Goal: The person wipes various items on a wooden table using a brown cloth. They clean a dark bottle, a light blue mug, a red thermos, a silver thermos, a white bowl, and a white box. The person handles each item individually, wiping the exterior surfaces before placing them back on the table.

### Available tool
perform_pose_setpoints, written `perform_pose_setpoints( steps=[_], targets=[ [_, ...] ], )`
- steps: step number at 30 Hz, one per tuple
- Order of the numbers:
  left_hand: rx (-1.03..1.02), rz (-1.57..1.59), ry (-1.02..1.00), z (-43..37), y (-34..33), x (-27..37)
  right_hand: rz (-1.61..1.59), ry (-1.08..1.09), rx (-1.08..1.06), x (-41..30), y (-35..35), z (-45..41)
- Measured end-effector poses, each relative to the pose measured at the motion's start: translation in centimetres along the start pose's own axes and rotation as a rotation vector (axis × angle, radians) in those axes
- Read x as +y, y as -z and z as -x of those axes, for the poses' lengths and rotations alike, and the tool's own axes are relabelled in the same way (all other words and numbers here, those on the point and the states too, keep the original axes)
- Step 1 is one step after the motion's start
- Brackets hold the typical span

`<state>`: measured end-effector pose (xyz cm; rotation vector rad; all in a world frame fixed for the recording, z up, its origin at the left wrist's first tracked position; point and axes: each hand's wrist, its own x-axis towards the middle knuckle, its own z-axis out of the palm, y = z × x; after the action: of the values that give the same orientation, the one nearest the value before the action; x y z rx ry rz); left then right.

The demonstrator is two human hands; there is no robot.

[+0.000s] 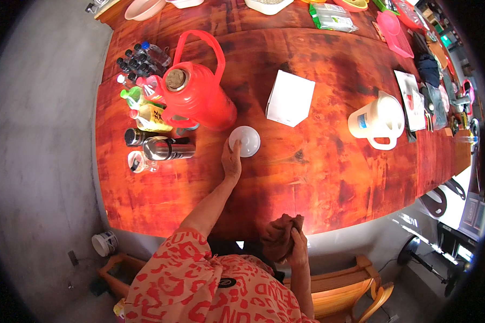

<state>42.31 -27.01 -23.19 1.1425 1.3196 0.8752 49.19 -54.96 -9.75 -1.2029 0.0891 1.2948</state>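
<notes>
My left hand [232, 159] reaches over the wooden table and grips the near left rim of a small white bowl [249, 142], thumb on its inner side. A crumpled brown cloth [281, 237] is bunched in my right hand [298, 247] at the table's near edge. Beyond the bowl, to the left, a large red thermos flask [204, 95] with a cork stopper [176, 79] and a raised handle leans in the view. A white cardboard box [291, 98] lies right of the flask. Farther right is a cream plastic pitcher [372, 121].
Several bottles [139, 64] and a steel vacuum flask [169, 148] crowd the table's left side. Plastic basins and baskets [268, 5] line the far edge, beside packaged cups [333, 18]. Bags and small items fill the right end. A wooden chair [339, 298] is at the lower right.
</notes>
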Motion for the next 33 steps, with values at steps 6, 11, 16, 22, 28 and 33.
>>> perform_pose_setpoints(
  steps=[6,11,16,22,28,33],
  targets=[
    [0.167,-0.105,0.034,-1.3,2.5,-4.9,0.026,-0.016,0.026,-1.7,-1.0,0.1],
    [0.320,0.143,0.144,-1.3,4.3,-5.3,0.009,-0.019,-0.012,-0.3,0.6,-0.2],
    [0.362,0.222,0.196,-1.4,7.0,-4.5,-0.045,-0.037,-0.036,-0.7,-0.1,0.0],
    [0.472,0.266,0.157,-1.9,8.0,-4.5,-0.170,-0.075,-0.035,0.4,1.2,0.1],
    [0.458,0.105,0.307,-1.2,8.5,-3.6,0.058,0.008,-0.164,-0.4,2.3,0.5],
    [0.736,-0.629,0.178,1.4,9.5,-6.2,0.075,0.088,-0.080,0.5,3.6,0.9]
  ],
)
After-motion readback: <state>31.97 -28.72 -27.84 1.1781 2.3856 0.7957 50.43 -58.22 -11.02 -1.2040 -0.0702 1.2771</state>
